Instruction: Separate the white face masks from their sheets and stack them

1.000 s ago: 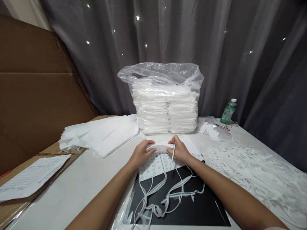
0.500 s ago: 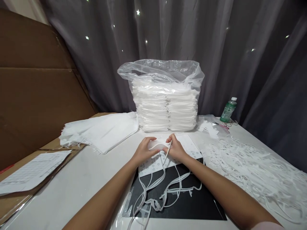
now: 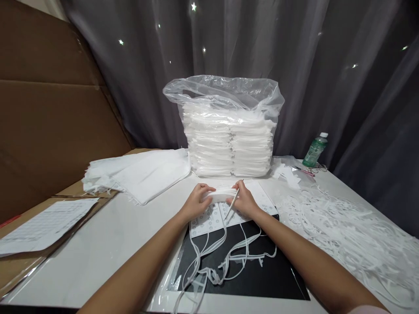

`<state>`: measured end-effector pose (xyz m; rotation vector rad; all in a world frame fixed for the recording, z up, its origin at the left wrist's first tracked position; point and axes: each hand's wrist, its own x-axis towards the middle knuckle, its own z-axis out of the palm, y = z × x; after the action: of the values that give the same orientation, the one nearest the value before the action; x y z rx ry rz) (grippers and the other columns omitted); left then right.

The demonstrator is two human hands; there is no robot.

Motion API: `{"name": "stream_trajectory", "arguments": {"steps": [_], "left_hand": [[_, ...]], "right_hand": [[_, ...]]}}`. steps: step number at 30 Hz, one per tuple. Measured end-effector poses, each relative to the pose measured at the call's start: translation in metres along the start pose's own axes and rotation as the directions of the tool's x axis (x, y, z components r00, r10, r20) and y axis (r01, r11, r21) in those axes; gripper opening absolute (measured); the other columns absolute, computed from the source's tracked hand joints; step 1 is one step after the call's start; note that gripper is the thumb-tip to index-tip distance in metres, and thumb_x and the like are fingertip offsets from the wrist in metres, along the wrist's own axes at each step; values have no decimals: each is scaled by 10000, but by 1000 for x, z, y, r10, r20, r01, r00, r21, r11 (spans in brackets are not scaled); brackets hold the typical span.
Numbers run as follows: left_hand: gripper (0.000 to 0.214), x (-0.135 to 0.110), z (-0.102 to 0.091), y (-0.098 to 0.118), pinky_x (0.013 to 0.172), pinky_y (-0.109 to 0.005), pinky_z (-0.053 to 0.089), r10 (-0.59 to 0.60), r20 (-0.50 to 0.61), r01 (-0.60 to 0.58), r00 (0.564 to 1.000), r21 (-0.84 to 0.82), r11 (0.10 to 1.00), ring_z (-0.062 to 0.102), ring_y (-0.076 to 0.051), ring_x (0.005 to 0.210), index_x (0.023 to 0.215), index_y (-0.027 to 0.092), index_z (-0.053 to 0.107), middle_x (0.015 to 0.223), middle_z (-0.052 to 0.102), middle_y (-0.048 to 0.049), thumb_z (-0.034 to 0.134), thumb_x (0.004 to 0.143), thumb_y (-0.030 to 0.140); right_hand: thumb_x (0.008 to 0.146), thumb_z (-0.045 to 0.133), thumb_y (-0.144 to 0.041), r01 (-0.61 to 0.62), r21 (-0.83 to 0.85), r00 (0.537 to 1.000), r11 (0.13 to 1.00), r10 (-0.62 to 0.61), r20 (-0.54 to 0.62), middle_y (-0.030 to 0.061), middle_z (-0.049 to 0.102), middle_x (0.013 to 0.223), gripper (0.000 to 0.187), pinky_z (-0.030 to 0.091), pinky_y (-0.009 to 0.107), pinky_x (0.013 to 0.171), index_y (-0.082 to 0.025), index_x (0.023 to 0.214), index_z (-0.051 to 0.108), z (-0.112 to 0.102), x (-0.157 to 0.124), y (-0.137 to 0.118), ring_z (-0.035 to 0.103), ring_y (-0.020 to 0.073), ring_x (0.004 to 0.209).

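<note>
My left hand [image 3: 197, 202] pinches one end of a white folded strip [image 3: 221, 195]; it could be cloth or a bundle of flat cords, I cannot tell. The other end is gripped by my right hand [image 3: 246, 202], which also has a thin pale stick-like tool [image 3: 233, 203] slanting out between its fingers. Beneath both hands lies a white sheet printed with small grey circles [image 3: 206, 222]. It overlaps a black mat [image 3: 262, 279], across which loose white cords [image 3: 214, 277] trail in loops.
A clear plastic bag [image 3: 225, 89] of stacked white cloth pieces stands at the back. White cloth bags [image 3: 150, 174] and a printed paper [image 3: 46, 222] lie left, beside cardboard [image 3: 49, 117]. On the right are a heap of white cords [image 3: 343, 231] and a green bottle [image 3: 315, 150].
Between my hands the white strip has gone from a loose, wavy shape to a straighter one. My right hand has shifted slightly right, and the view has tilted a little.
</note>
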<state>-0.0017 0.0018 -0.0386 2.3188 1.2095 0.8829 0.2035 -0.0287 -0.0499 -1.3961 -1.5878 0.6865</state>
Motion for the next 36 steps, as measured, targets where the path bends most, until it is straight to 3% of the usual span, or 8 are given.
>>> {"name": "stream_trajectory", "arguments": {"steps": [5, 15, 21, 25, 28, 31, 33, 36], "left_hand": [[331, 0, -6, -1, 814, -311, 478, -14, 80, 8, 997, 69, 998, 571, -214, 982, 945, 178, 570, 1032, 583, -52, 455, 639, 123], [239, -2, -13, 6, 752, -329, 434, -30, 174, -4, 984, 189, 982, 584, -232, 838, 915, 185, 555, 893, 617, -61, 459, 817, 381], [378, -8, -79, 28, 735, -317, 447, -180, 101, 156, 978, 207, 966, 621, -242, 848, 901, 190, 602, 897, 666, -55, 461, 833, 534], [505, -46, -118, 28, 646, -313, 463, -490, 6, 472, 871, 262, 842, 640, -251, 741, 1016, 164, 584, 831, 668, -71, 451, 812, 607], [538, -81, -116, 18, 654, -319, 474, -655, -37, 624, 754, 348, 699, 651, -255, 738, 1133, 128, 528, 845, 671, -99, 368, 860, 563], [503, -104, -104, 12, 717, -384, 475, -702, -72, 656, 709, 431, 619, 646, -312, 832, 1127, 83, 542, 925, 659, -175, 338, 880, 471], [502, -111, -98, 18, 805, -464, 448, -643, -166, 622, 748, 514, 590, 582, -383, 1014, 1150, 79, 558, 1129, 592, -236, 340, 878, 440], [469, -114, -88, 47, 894, -484, 405, -461, -170, 461, 871, 607, 648, 488, -386, 1146, 1202, 130, 561, 1273, 514, -204, 356, 890, 414]], "right_hand": [[598, 614, -252, -5, 20, 1000, 1000, 5, -10, -9, 518, 884, 357, 386, 321, 721, -248, 841, 352, -4, 0, 6, 510, 204, 816], [616, 710, -347, -30, 256, 991, 966, -5, 136, -86, 450, 717, 486, 381, 228, 549, -252, 782, 264, -24, 1, 23, 447, 95, 566], [636, 686, -423, 30, 359, 996, 933, -60, 73, -80, 433, 777, 535, 485, 283, 667, -265, 799, 202, -10, 19, -17, 527, 100, 631], [624, 738, -378, 64, 303, 987, 951, -105, 122, -29, 547, 901, 533, 491, 354, 762, -266, 823, 256, 36, 45, -59, 586, 149, 756], [663, 721, -295, 78, 237, 972, 968, -127, 198, -26, 590, 921, 482, 489, 372, 754, -269, 813, 264, 83, 56, -82, 602, 167, 758], [715, 700, -319, 105, 172, 941, 979, -154, 302, 4, 609, 995, 443, 488, 354, 732, -266, 810, 271, 108, 56, -88, 624, 179, 784], [763, 667, -369, 135, 116, 921, 984, -168, 351, 34, 609, 1039, 394, 474, 351, 745, -261, 821, 293, 99, 52, -83, 622, 198, 852], [805, 626, -378, 159, 9, 907, 987, -150, 393, 45, 618, 1001, 318, 443, 340, 714, -249, 824, 336, 45, 35, -68, 600, 208, 824]]}}
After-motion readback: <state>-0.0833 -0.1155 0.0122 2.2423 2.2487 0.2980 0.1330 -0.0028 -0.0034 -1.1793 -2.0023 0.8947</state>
